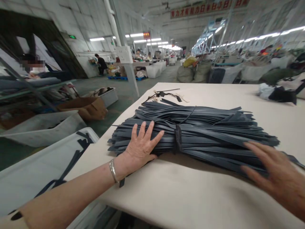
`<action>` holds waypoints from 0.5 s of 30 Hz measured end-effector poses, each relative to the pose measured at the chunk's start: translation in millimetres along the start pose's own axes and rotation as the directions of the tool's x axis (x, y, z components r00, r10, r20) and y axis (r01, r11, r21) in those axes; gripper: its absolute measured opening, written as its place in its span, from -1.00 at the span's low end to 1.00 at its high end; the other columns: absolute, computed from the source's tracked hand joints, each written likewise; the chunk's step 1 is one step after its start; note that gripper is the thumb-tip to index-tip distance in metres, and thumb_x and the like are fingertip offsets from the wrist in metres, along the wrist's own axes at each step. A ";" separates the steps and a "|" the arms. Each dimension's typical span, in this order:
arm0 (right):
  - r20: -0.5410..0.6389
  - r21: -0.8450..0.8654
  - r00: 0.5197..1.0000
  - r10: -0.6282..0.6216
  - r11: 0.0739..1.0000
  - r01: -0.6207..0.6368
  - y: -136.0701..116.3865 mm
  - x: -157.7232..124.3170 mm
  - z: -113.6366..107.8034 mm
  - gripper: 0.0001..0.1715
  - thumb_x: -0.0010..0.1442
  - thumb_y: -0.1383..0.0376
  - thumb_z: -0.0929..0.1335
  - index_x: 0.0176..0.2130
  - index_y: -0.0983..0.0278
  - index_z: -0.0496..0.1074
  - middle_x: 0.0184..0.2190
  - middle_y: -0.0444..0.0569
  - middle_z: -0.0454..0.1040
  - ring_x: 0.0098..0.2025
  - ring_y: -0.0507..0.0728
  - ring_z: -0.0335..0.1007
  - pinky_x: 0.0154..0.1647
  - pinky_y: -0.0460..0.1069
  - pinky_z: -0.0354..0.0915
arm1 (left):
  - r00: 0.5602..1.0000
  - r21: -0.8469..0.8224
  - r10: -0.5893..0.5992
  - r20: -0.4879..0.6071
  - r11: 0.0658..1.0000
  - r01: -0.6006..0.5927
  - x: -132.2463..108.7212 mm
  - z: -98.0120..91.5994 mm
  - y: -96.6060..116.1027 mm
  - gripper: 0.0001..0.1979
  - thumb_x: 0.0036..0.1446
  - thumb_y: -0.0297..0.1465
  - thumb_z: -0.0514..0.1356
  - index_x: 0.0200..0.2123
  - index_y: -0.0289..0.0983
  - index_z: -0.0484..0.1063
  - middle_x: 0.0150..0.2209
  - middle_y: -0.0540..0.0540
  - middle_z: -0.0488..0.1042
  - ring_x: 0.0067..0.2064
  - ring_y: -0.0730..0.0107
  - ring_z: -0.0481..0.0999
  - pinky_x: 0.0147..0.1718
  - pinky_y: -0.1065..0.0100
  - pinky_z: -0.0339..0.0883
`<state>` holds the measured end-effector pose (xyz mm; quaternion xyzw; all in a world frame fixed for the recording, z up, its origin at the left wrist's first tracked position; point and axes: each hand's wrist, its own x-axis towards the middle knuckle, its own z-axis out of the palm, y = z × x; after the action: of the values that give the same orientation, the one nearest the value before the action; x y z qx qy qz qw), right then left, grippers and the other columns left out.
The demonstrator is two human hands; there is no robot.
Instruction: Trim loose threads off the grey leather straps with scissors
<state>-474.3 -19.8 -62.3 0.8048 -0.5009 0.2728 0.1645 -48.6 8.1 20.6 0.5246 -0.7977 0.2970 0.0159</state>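
Note:
A thick bundle of long dark grey-blue strips (202, 127) lies across the pale table (181, 197), tied round its middle by a dark band (177, 138). My left hand (143, 143) rests flat on the bundle's left end, fingers spread, a metal bracelet on the wrist. My right hand (276, 171) lies with fingers stretched out against the bundle's right end, low on its near side. Neither hand grips anything.
A few loose strips and scraps (164, 94) lie beyond the bundle. White plastic bins (47, 159) with dark strips stand left of the table, beside a cardboard box (88, 106). Dark bags (281, 93) sit at the table's far right. People work far off in the hall.

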 end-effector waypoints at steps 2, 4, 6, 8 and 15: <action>0.035 -0.070 0.991 -0.130 0.989 0.132 -46.0 7.8 11.7 -0.21 0.19 -0.07 0.15 0.28 0.21 -0.02 0.25 0.17 0.11 0.25 0.44 0.03 0.16 0.32 0.15 | 0.998 -0.005 -0.056 0.008 0.998 0.056 -10.4 9.8 -8.9 -0.03 -0.16 -0.10 0.38 0.29 -0.11 0.05 0.33 -0.43 -0.14 0.27 -0.47 -0.04 0.15 -0.31 -0.16; 0.050 -0.132 0.991 -0.124 0.983 0.130 -62.0 6.6 27.3 -0.25 0.24 0.03 0.14 0.31 0.22 -0.09 0.29 0.18 0.03 0.29 0.48 -0.09 0.17 0.39 0.06 | 0.996 -0.027 -0.088 -0.002 0.996 0.088 -15.6 21.3 -18.9 -0.04 -0.16 -0.12 0.38 0.29 -0.14 0.06 0.34 -0.45 -0.17 0.27 -0.46 -0.04 0.15 -0.27 -0.11; 0.030 -0.156 0.997 -0.072 0.985 0.076 -53.3 3.3 41.1 -0.28 0.27 0.07 0.12 0.31 0.26 -0.10 0.29 0.21 0.02 0.31 0.47 -0.14 0.21 0.42 -0.04 | 0.995 -0.057 -0.101 -0.020 0.993 0.099 -17.3 31.0 -26.6 -0.04 -0.17 -0.12 0.39 0.28 -0.18 0.08 0.33 -0.47 -0.17 0.27 -0.42 -0.02 0.16 -0.24 -0.09; 0.002 -0.154 0.997 -0.072 0.985 0.071 -34.0 5.1 50.4 -0.25 0.28 0.02 0.11 0.31 0.31 -0.08 0.28 0.23 0.02 0.32 0.46 -0.18 0.24 0.41 -0.10 | 0.995 -0.077 -0.094 -0.032 0.993 0.092 -16.0 38.2 -31.3 -0.07 -0.17 -0.11 0.38 0.26 -0.18 0.12 0.33 -0.46 -0.16 0.26 -0.38 0.00 0.17 -0.23 -0.11; -0.019 -0.200 0.991 -0.132 0.972 0.125 9.9 44.6 75.2 -0.26 0.27 0.01 0.15 0.27 0.39 0.03 0.28 0.27 0.02 0.33 0.45 -0.21 0.25 0.40 -0.13 | 0.991 -0.076 -0.117 -0.070 0.991 0.112 21.5 55.9 -33.9 -0.11 -0.17 -0.15 0.37 0.24 -0.17 0.15 0.32 -0.46 -0.11 0.22 -0.34 0.10 0.15 -0.24 -0.11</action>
<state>-447.0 -96.6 -95.4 0.8106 -0.4698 0.2232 0.2691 -13.6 -46.4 -2.7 0.5572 -0.7752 0.2863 0.0815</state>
